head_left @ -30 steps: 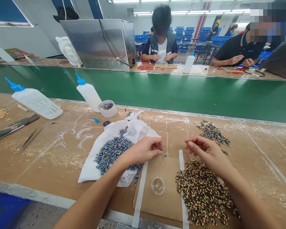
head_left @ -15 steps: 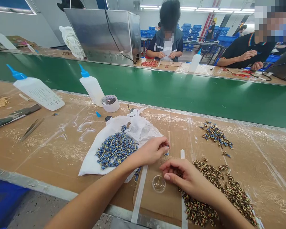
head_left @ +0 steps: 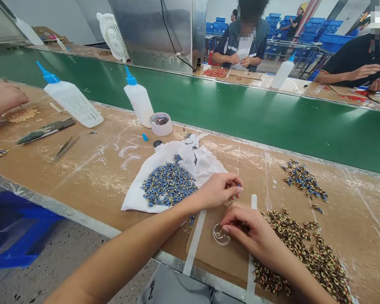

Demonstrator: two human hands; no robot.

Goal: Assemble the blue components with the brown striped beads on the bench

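Bright, soft shadows, edges perhaps warped

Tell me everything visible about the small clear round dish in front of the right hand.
The small clear round dish is shallow and see-through, plastic or glass by its look, with a low rim. It sits flat on the brown cardboard sheet, between two white tape strips. Something pale lies inside, too small to make out. Fingertips of the right hand reach its right rim; contact is unclear. The left hand, pinching a small blue piece, is just beyond it, apart.
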